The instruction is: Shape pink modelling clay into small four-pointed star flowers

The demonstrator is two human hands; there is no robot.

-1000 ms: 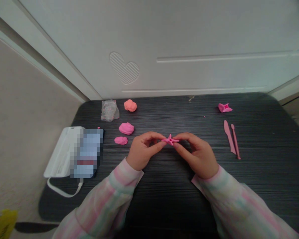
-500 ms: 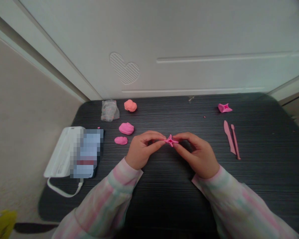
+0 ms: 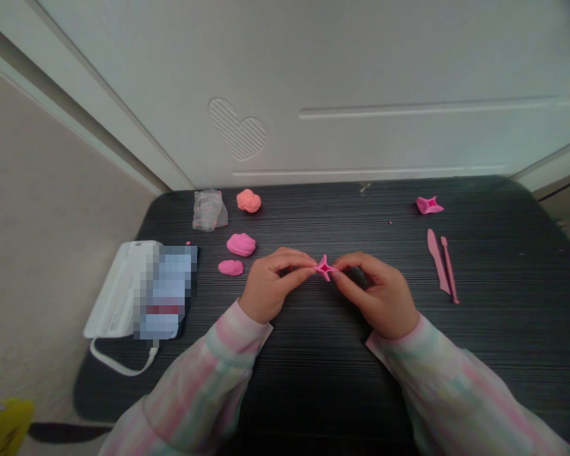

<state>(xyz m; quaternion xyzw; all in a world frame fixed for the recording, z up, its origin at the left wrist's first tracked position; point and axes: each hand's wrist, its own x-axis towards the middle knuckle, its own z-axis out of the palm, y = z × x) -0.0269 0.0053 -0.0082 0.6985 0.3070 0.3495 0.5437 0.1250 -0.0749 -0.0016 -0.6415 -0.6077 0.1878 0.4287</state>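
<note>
Between my two hands is a small pink clay piece (image 3: 325, 268), shaped like a hollow star with pointed corners. My left hand (image 3: 272, 284) pinches its left point between thumb and fingers. On the opposite side, my right hand (image 3: 379, 292) pinches the right point the same way. A similar pink clay piece (image 3: 429, 205) with pointed corners lies at the back right. Close to my left hand are a larger pink clay lump (image 3: 241, 244) and a smaller pink clay lump (image 3: 230, 268).
A pink plastic knife (image 3: 437, 261) and a thin pink stick tool (image 3: 449, 271) lie at right. Back left are an orange clay lump (image 3: 249, 201) and a crumpled clear bag (image 3: 209, 210). A phone (image 3: 167, 292) and a white cabled device (image 3: 116, 291) rest at left. A white panel (image 3: 361, 76) borders the black table (image 3: 313, 380).
The star-shaped clay piece has turned slightly between my fingertips, its lower point now facing more downward. Both hands stay almost in place.
</note>
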